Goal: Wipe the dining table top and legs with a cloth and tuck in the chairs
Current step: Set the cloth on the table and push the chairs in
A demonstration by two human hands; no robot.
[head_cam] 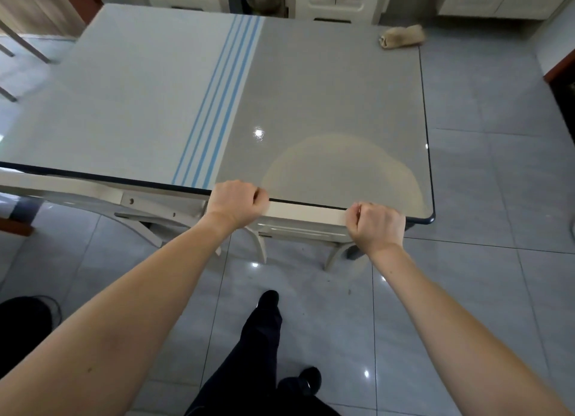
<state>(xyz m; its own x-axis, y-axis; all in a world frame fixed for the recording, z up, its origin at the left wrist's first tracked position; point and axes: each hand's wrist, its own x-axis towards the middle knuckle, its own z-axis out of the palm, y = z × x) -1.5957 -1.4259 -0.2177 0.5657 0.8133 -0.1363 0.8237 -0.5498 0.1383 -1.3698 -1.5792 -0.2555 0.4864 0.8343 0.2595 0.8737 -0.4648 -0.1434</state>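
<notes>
L hand [238,202] & R hand [376,226] each grip the top rail of the white chair [306,212], fingers curled tight round it, one at each end. Rail sits right against the near edge of the table [311,89]. Cloth [401,36] lies bunched on the far R corner, well apart from both hands. 2nd chair [109,195] just to the left.
</notes>
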